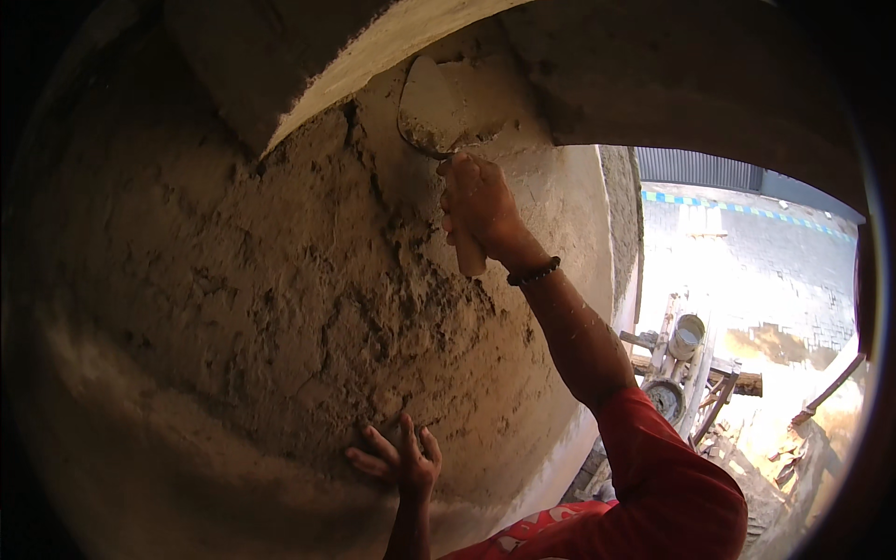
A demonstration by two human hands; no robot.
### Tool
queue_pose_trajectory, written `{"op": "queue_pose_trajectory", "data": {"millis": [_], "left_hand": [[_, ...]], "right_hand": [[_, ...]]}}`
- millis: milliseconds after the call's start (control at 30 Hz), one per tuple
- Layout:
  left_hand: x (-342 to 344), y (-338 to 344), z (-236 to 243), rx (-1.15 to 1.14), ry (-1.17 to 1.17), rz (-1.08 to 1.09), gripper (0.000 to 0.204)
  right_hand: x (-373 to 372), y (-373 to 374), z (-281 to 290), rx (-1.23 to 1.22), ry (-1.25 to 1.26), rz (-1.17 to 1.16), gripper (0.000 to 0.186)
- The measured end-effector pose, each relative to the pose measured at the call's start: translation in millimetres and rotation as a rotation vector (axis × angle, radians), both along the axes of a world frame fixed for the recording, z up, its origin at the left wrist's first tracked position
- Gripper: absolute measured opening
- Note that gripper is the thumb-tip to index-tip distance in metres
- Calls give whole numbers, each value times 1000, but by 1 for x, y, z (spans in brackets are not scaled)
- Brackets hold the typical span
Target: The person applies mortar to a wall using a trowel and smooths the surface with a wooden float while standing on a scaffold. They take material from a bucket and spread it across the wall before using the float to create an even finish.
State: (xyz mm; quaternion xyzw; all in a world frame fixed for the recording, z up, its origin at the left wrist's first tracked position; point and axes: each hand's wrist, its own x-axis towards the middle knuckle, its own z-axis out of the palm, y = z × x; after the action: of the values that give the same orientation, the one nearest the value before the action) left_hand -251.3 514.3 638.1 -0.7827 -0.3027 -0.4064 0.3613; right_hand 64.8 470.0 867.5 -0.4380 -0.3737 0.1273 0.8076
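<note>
My right hand point(479, 207) is closed around the handle of a trowel point(431, 101), its arm stretched upward. The trowel's rounded blade lies against, or very close to, the upper part of a rough plastered wall point(271, 317), near the corner below an overhang. Wet-looking mortar shows beside the blade. Lower down, my left hand point(401, 459) rests on the wall with its fingers spread and nothing in it. Dark, uneven patches of coarse plaster run between the two hands, while the surface near the right edge looks smoother.
A concrete beam edge point(364, 61) juts out overhead. Beyond the wall's right edge, lower down, stand wooden planks point(723, 381) with a bucket point(688, 336) and a round basin of grey mix point(664, 399). A bright paved yard point(737, 252) and a grey ribbed gate point(700, 168) lie farther off.
</note>
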Motion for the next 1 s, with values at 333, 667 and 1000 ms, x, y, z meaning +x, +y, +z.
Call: {"op": "queue_pose_trajectory", "data": {"millis": [333, 667, 1000], "left_hand": [[2, 2, -6, -3, -20, 16, 46], [1, -1, -3, 7, -16, 55, 48], [6, -4, -6, -16, -54, 36, 49]], "right_hand": [[-29, 3, -77, -52, -300, -128, 44], [50, -63, -131, 45, -110, 55, 60], [207, -30, 0, 2, 141, 295, 40]]}}
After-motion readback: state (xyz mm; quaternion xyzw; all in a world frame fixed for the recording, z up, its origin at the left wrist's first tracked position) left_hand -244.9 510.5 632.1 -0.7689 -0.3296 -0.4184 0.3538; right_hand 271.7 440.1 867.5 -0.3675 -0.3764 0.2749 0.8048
